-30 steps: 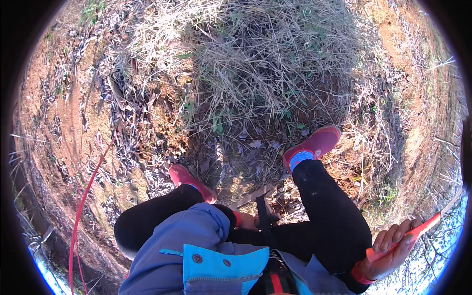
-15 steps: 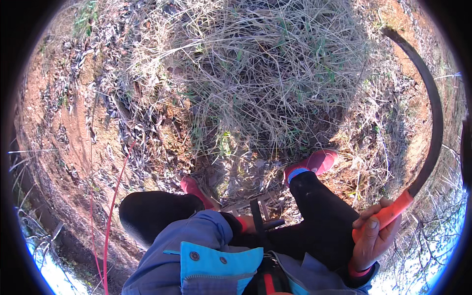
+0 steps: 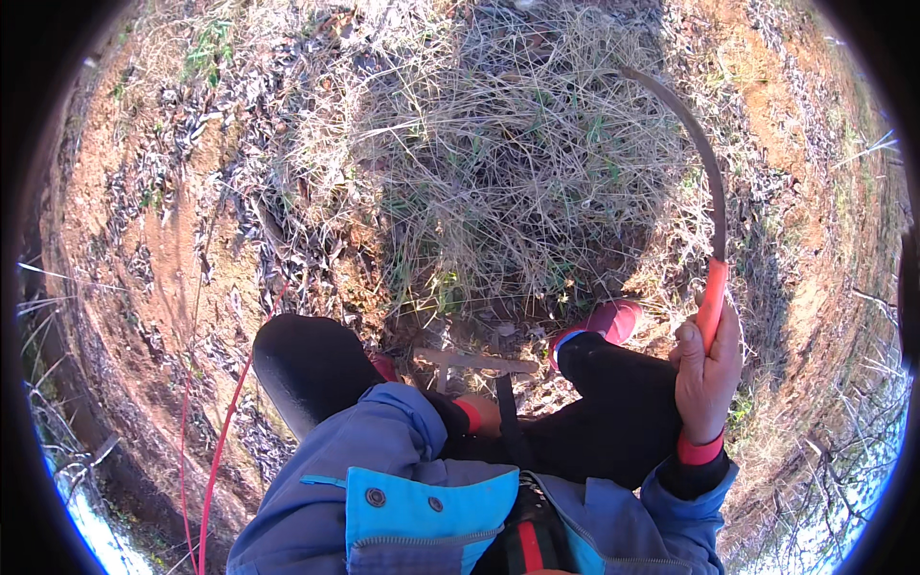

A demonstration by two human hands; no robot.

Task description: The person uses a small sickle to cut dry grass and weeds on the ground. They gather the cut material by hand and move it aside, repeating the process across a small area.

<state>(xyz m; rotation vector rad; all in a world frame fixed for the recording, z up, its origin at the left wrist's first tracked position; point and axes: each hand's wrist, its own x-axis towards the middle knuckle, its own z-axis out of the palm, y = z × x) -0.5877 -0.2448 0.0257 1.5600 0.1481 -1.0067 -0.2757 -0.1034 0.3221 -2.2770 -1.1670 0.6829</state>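
Note:
My right hand [image 3: 709, 369] is wrapped round the orange handle of a sickle [image 3: 704, 153]. Its long, dark curved blade rises from the grip and bends left over the dry grass [image 3: 517, 163]. Low between my legs, my left hand [image 3: 487, 415] shows only in part, and its fingers are hidden. A black strap [image 3: 510, 417] hangs just beside it. Past that hand is a light brown wooden piece [image 3: 474, 361] with a short crosspiece below it; whether the hand touches it cannot be seen.
My bent knees in black trousers [image 3: 311, 369] and a red shoe [image 3: 613, 321] border the grass clump. Reddish soil with dry leaves [image 3: 220, 182] spreads left. A red cord [image 3: 225, 431] runs along the lower left. Bare twigs [image 3: 843, 479] stand at the lower right.
My right hand has moved up and left with the sickle, its handle now more upright and its blade tip further over the grass. My left hand has shifted slightly up, and the wooden piece shows more plainly.

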